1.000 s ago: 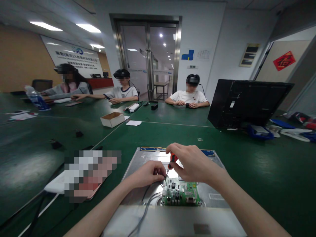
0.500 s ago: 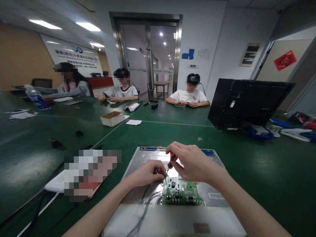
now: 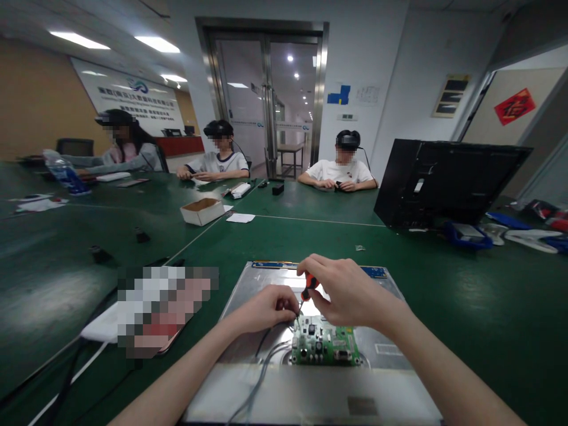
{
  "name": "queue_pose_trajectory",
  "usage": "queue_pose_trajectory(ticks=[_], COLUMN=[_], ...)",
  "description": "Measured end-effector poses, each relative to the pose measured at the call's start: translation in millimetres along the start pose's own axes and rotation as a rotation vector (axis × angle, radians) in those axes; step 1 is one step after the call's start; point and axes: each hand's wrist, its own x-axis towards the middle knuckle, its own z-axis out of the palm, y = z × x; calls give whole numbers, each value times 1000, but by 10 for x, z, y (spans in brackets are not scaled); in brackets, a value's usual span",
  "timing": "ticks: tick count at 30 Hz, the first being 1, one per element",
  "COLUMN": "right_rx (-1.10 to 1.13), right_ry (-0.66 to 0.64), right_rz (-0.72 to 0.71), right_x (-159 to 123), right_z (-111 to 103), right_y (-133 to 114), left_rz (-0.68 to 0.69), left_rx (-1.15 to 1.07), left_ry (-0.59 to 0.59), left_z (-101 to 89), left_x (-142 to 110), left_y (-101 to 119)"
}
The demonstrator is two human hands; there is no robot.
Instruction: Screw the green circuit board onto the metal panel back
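Lying on the metal back of a display panel (image 3: 373, 355), the green circuit board (image 3: 326, 346) has a red-and-black screwdriver (image 3: 309, 288) tilted over its far left corner. The right hand (image 3: 339, 290) has its fingers pinching the handle; those of the left hand (image 3: 273, 307) curl beside the shaft, and what they grip cannot be told. Work seems partway: the board sits on the panel, grey cables (image 3: 258, 383) at its left, but that corner looks unfinished. Farther right on the counter (image 3: 310, 236) stands a black monitor housing (image 3: 452, 183).

Glass doors (image 3: 290, 100) in white wall (image 3: 368, 35)
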Motion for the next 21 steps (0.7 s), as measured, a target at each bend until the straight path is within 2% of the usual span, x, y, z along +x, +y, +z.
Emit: queue_pose_trajectory(ticks=[9, 16, 21], right_rx=[-109, -17, -79], right_ry=[23, 17, 35], right_rz=[31, -3, 29], right_x=[33, 5, 25], right_z=[49, 24, 47], right_y=[24, 23, 47], left_rz=[-14, -13, -9], left_rx=[4, -12, 22], left_ry=[-6, 4, -4], left_z=[5, 7, 2], left_x=[-9, -6, -10], left_y=[17, 23, 9])
